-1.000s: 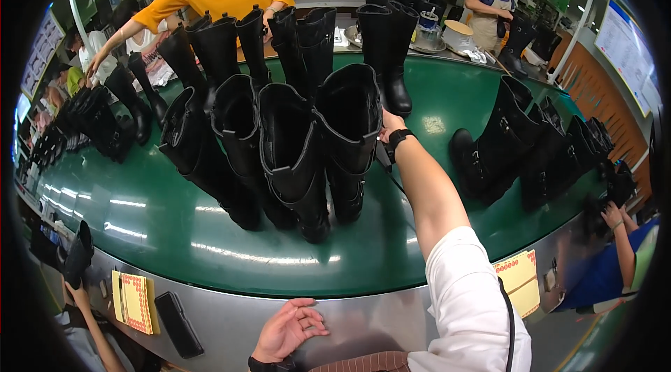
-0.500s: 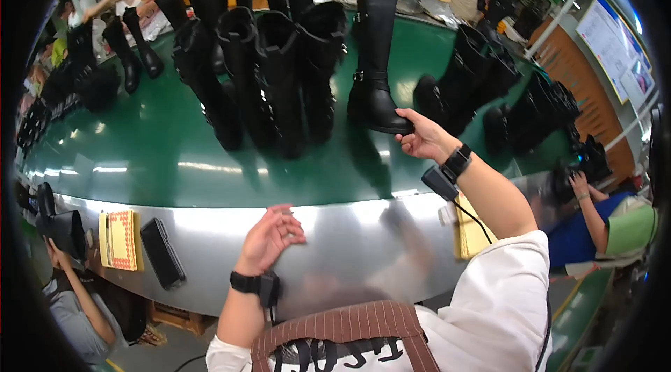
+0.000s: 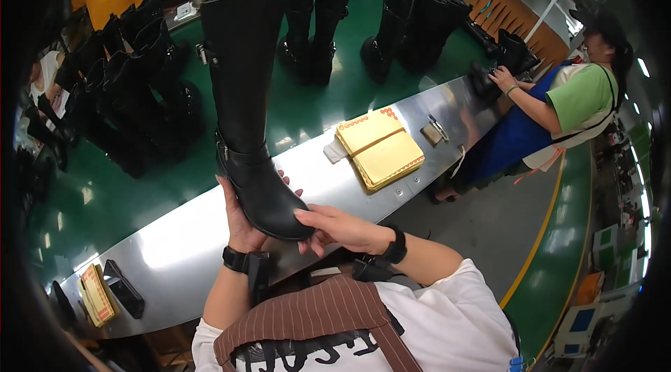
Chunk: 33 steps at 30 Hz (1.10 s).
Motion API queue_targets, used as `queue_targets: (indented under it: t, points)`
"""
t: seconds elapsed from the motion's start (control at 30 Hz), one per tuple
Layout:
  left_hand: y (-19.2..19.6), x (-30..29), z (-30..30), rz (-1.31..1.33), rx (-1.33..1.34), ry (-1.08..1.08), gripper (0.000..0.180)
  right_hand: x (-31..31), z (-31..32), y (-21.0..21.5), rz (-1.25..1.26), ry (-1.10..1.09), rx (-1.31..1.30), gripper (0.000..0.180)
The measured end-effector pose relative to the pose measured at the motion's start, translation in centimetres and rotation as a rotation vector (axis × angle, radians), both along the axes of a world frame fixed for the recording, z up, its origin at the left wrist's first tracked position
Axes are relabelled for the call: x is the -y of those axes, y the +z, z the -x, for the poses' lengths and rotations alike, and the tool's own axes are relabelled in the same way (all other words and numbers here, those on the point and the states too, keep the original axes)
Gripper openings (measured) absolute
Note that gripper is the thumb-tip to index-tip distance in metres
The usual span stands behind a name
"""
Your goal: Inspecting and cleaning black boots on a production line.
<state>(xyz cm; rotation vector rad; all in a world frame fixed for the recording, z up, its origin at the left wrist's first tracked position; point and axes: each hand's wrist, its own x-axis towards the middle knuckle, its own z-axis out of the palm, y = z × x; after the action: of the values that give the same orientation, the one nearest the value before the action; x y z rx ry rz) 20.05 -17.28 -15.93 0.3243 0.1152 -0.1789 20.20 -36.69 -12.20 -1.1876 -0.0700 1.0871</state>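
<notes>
The person holds a tall black boot [image 3: 246, 113] upright at the centre-left of the frame, its long axis running nearly straight up from the hands toward the top edge, the shaft leaning slightly to the left. The left hand [image 3: 241, 222] cups the heel and sole from below and behind, fingers wrapped up around the back of the foot. The right hand [image 3: 339, 227] comes in from the right and closes on the toe, thumb on top of it. Both hands grip the foot end, so the whole shaft stands free above them; the left hand carries it from beneath.

Just behind the boot runs the steel edge [image 3: 175, 232] of the work surface, and on it, to the right, lies a yellow pad with a band [image 3: 381, 148]. At the lower left of that edge lie a small yellow booklet [image 3: 96, 293] and a dark flat object [image 3: 124, 288]. Beyond is the green belt [image 3: 328, 99], crowded with other black boots [image 3: 133, 99] at the left and more at the top [image 3: 314, 22]. A co-worker in a blue apron [image 3: 552, 113] stands at the right, one hand [image 3: 502, 78] on a boot.
</notes>
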Motion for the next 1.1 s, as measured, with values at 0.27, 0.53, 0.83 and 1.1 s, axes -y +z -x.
queue_targets:
  t: [0.27, 0.53, 0.83, 1.1]
  points:
    - [-2.5, -1.0, -1.3, -0.023, -0.049, 0.113, 0.08, 9.4, -6.8, 0.1, 0.837, -0.059, 1.483, 0.021]
    - [-3.6, -2.2, -0.4, -0.23, -0.051, 0.257, 0.073, 4.4, -15.5, -4.6, 1.205, 0.649, 1.812, 0.063]
    - [-3.0, -2.6, 0.1, -0.274, -0.13, 0.331, 0.064, 1.7, -13.0, -1.1, 0.744, 0.452, 1.852, 0.016]
    - [-4.6, -2.8, -0.3, -0.343, -0.054, 0.43, 0.056, -2.3, -1.7, -1.2, 0.431, 0.148, 1.682, 0.013]
